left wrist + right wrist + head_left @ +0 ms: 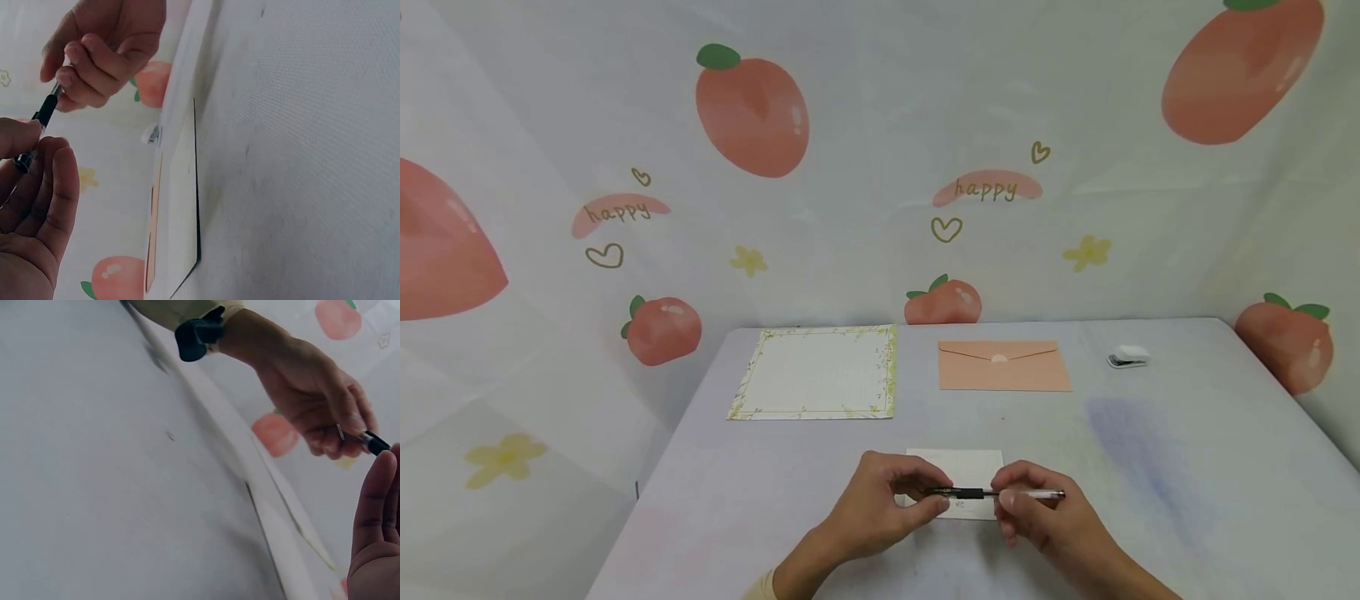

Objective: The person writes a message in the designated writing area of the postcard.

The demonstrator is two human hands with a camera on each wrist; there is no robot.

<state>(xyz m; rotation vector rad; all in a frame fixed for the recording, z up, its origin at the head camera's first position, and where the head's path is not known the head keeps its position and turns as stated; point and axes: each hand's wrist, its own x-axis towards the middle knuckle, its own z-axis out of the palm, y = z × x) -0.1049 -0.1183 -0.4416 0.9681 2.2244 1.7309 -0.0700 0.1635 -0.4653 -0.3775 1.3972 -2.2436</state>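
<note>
Pen [992, 493] lies flat, 9-to-3 o'clock, over small card [958, 463]. Left hand [880, 508] pinches cap end, right hand [1037, 512] pinches barrel.

Writing sheet [817, 372] at table's [1187, 467] far left, envelope [1004, 366] to its right, stapler [1129, 356] farther right, small card [957, 467] nearer, under both hands' pen [992, 493].

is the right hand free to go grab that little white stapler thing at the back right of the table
Probably not yet: the right hand is pinching the pen together with the left hand. The table between it and the white stapler looks bare, so the path is open.
</note>
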